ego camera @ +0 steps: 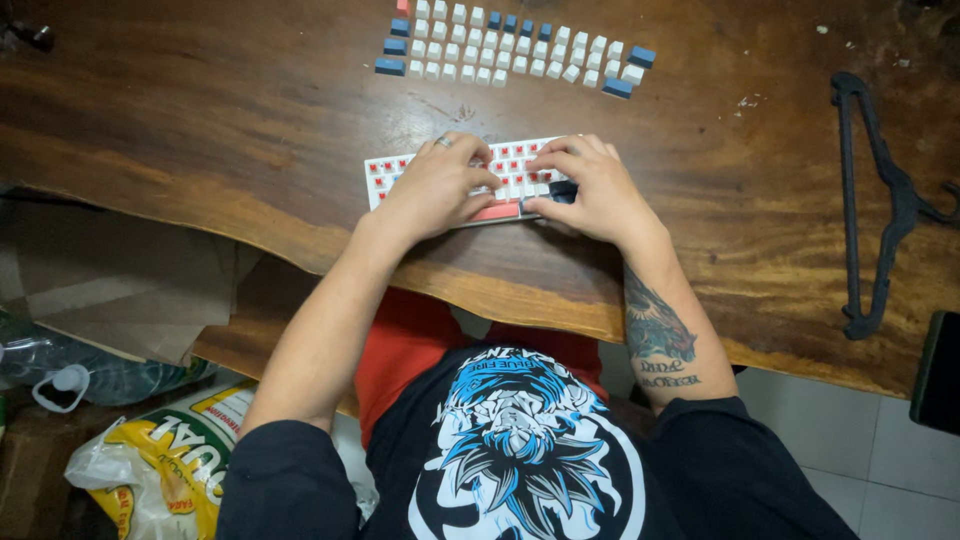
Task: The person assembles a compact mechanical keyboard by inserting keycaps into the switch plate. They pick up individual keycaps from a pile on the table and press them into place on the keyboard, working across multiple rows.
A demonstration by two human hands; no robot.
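Observation:
A small white keyboard point(390, 170) with bare red switches lies on the dark wooden table point(220, 110). My left hand point(435, 185) rests on its middle, fingers curled down over the keys above a red long key point(497, 211). My right hand point(590, 190) covers the keyboard's right end, its fingertips pressing on a dark blue keycap point(562, 189). Most of the keyboard is hidden under both hands. Farther up the table, loose white and blue keycaps point(500, 48) lie set out in rows.
A black clothes hanger point(870, 200) lies on the table at the right. A dark flat object point(940, 370) sits at the right edge. Below the table at left are crumpled brown paper point(120, 280), a plastic bottle point(70, 380) and a yellow and white bag point(160, 470).

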